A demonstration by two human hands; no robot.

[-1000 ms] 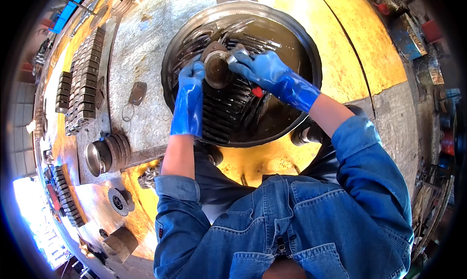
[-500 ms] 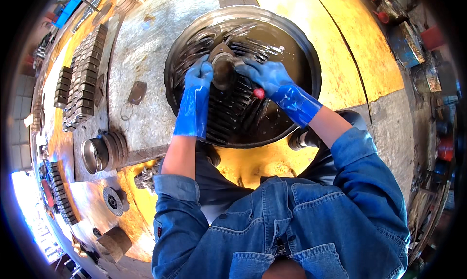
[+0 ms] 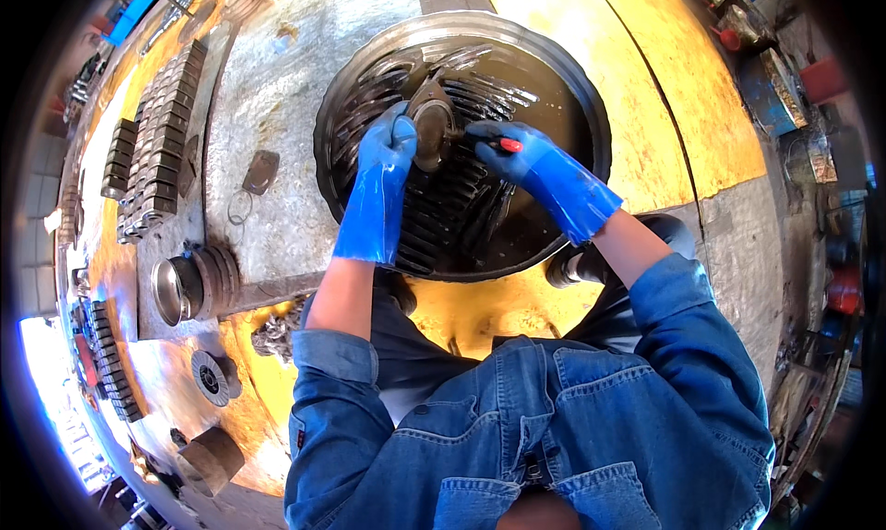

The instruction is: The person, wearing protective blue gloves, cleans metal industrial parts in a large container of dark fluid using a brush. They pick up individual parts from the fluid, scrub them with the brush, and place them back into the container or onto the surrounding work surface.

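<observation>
A wide round basin (image 3: 598, 96) of dark liquid lies in front of me, with rows of dark, wet metal parts (image 3: 406, 234) in it. My left hand (image 3: 386, 142), in a blue rubber glove, is closed on the left side of a dark, flanged metal part (image 3: 434, 128), holding it over the basin. This part has a pointed upper end and a rounded body. Gloved in the same blue, my right hand (image 3: 509, 151) is closed round a tool with a red-ended handle (image 3: 510, 146). The tool's dark front end points at the metal part's right side; its kind is hard to make out.
On the left, rows of stacked metal blocks (image 3: 166, 128) stand on the metal floor plate, with a flat dark piece (image 3: 261, 172) beside them. Several metal rings (image 3: 177, 290) and a grey ribbed disc (image 3: 210, 379) lie nearer. Cans and boxes (image 3: 773, 96) line the right side.
The metal part has tilted and shifted slightly right, so its rounded opening shows more. My right hand has turned, and the tool's red end has moved up and right.
</observation>
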